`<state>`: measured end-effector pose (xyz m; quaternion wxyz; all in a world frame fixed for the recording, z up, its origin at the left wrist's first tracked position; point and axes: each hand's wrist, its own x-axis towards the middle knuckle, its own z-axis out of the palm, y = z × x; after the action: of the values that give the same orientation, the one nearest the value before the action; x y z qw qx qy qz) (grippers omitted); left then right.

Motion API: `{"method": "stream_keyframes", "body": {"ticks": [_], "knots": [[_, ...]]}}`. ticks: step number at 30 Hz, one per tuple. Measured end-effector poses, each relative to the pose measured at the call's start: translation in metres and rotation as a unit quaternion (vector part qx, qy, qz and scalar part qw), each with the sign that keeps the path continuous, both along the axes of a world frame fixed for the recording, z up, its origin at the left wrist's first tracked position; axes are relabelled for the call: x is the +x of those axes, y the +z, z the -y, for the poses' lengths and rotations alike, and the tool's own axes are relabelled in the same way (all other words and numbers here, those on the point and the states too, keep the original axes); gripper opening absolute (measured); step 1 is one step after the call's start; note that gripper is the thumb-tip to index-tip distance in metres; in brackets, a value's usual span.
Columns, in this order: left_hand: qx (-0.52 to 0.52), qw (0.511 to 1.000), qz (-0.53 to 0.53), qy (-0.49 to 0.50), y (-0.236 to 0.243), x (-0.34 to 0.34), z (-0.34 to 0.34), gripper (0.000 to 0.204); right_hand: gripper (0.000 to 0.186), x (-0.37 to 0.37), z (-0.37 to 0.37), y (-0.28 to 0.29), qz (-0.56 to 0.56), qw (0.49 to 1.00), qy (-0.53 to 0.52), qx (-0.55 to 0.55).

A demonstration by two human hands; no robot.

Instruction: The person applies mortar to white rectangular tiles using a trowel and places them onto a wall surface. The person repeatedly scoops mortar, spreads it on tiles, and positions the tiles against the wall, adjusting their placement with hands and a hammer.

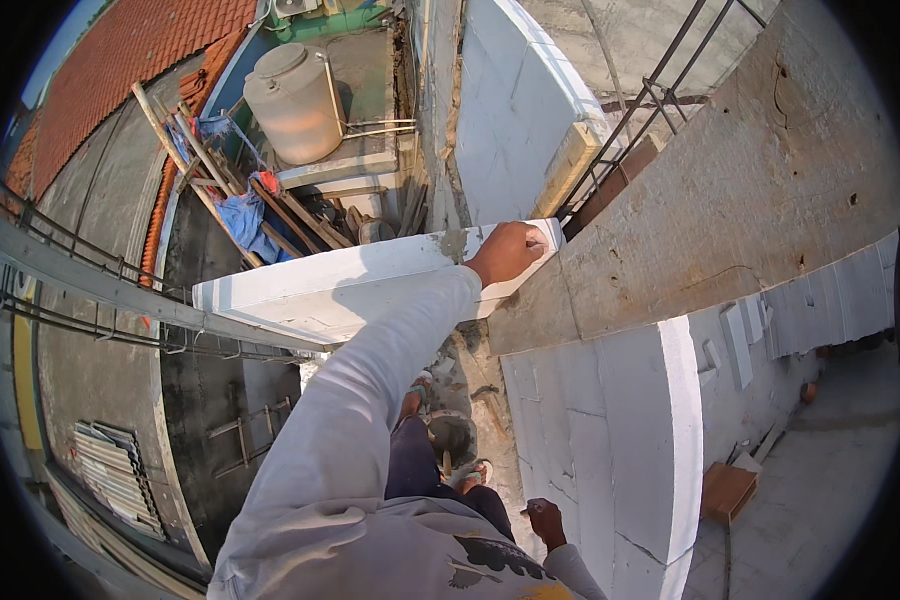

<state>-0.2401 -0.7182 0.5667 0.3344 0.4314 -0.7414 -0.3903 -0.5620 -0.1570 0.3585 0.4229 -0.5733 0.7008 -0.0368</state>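
My left hand [508, 254] is closed and rests on top of a low wall of white blocks [390, 270], near its right end. Its fingers are curled in, and whatever they may hold is hidden. A grey mortar smear [453, 244] marks the wall's top beside my wrist. Lower down, my right hand [546, 522] is closed close to my body. A small dark tip sticks out from it, too little to name. Between my feet stands a dark bucket [454, 434], partly hidden by my leg.
A weathered board [690, 190] slants across the right, beside a steel rebar frame [638, 120]. Another white block wall [610, 440] drops away on my right. Below on the left are a water tank [295, 105], a blue tarp [245, 222] with timber, and tiled roofs [140, 80].
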Motion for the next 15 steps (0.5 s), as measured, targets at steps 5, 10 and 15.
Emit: {"method": "stream_keyframes", "body": {"ticks": [5,10,15], "knots": [[0.082,0.985,0.042,-0.143,-0.003,-0.030,0.087,0.021,0.020,0.054,-0.012,0.051,0.111,0.911,-0.377,0.122],[0.122,0.943,0.140,-0.275,-0.027,-0.059,0.124,0.038,0.017,0.092,-0.002,0.083,-0.041,0.998,0.014,-0.043],[0.048,0.931,0.173,-0.317,-0.041,-0.069,0.130,0.038,0.019,0.111,0.026,0.097,-0.010,0.998,-0.059,0.003]]}}
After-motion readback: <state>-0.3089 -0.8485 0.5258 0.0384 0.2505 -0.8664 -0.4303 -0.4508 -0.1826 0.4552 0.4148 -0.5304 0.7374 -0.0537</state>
